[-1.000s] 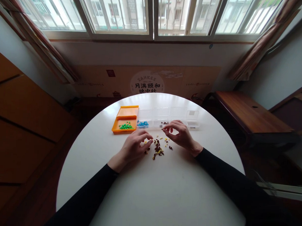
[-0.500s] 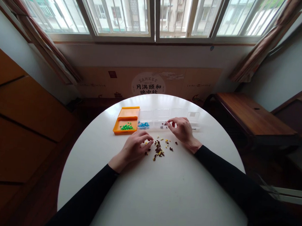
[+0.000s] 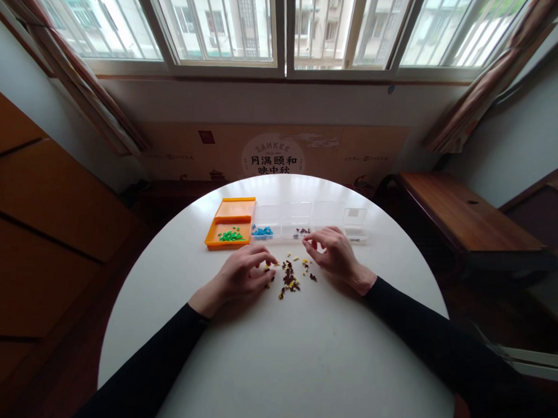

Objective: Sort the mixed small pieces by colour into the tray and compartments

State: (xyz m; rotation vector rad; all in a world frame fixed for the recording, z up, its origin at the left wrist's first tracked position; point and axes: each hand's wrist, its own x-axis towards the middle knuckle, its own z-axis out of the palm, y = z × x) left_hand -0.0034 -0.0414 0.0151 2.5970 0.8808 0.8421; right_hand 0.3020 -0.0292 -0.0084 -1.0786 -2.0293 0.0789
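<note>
Pieces (image 3: 288, 277) lie beside left grip (image 3: 240, 272).

Just one head-worn cam here, facing forward and down across a round white table (image 3: 272, 356) from above its near side. Pretty wide view: left hand (image 3: 239, 272) and right hand (image 3: 336, 254) look smallish mid-frame, barred windows (image 3: 213, 27) up top.

You can pass between your left hand (image 3: 239, 272) and right hand (image 3: 337, 254), over the pile (image 3: 289, 277). Beyond, the orange box (image 3: 235, 208) and clear box (image 3: 297, 210) block you low down; the near table (image 3: 282, 357) lies open.
</note>
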